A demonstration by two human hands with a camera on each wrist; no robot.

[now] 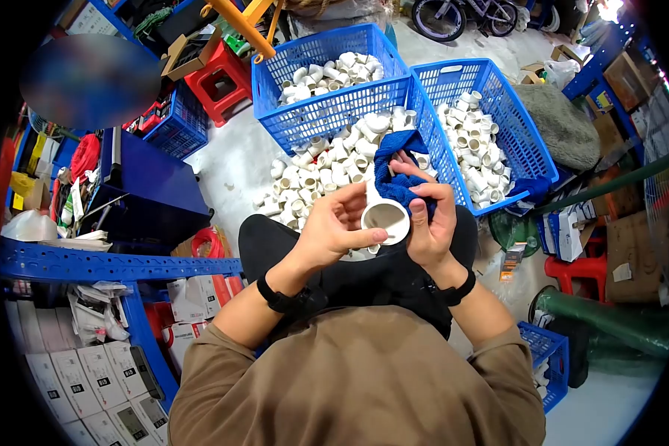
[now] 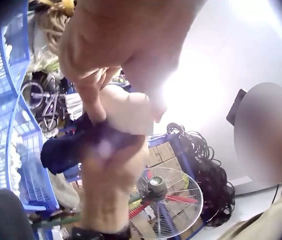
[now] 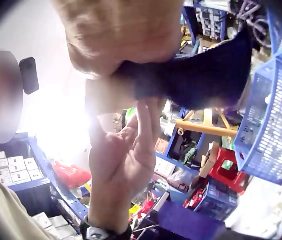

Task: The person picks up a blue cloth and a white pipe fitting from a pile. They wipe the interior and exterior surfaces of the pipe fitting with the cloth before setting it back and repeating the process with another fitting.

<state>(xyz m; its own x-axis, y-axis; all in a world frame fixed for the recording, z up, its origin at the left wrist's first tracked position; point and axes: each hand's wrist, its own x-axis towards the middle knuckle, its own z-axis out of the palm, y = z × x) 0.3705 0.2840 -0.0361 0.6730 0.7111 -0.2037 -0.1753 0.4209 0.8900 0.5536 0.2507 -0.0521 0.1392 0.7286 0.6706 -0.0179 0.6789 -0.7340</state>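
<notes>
A white pipe fitting (image 1: pixel 386 221) with its round opening turned up toward the head camera is held by the left hand (image 1: pixel 340 229), thumb on its rim. The right hand (image 1: pixel 432 223) holds a dark blue cloth (image 1: pixel 398 172) against the fitting's far right side. In the left wrist view the fitting (image 2: pixel 129 111) lies between both hands, the cloth (image 2: pixel 66 151) beside it. The right wrist view shows the cloth (image 3: pixel 196 75) hanging from the right hand (image 3: pixel 123 35), while the left hand (image 3: pixel 123 160) supports the fitting from the other side.
A heap of white fittings (image 1: pixel 327 175) lies on the floor just beyond the knees. Behind and to the right stand two blue baskets (image 1: pixel 334 102) (image 1: pixel 524 126) of fittings. Blue shelving (image 1: pixel 119 266) is at the left; a red stool (image 1: pixel 219 83) stands further back.
</notes>
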